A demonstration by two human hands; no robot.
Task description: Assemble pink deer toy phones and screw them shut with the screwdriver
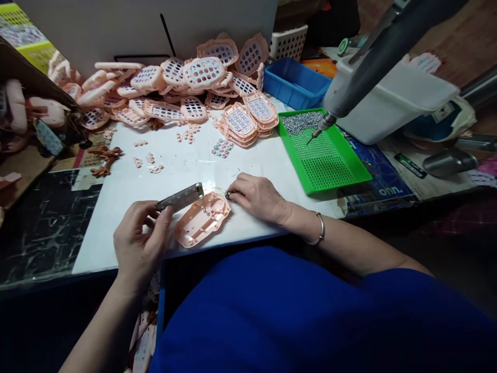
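Note:
Between thumb and fingers, my left hand (142,233) grips a dark, narrow circuit board (180,198) by its left end, tilted above the white work surface. My right hand (258,197) pinches a small round metallic part (227,195), perhaps a speaker; thin wires run from it toward the board. Below and between the hands lies a pink plastic shell (202,220), its hollow side up, with small posts inside. The board overlaps the shell's upper left edge in view. Further back lie several small round printed buttons (222,148).
Stacked pink shells with keypads (237,122) and a heap of pink shells (147,77) line the back. A green tray (334,176) of screws stands right, below a hanging electric screwdriver (341,96). Behind are a blue bin (297,77) and a white tub (388,103).

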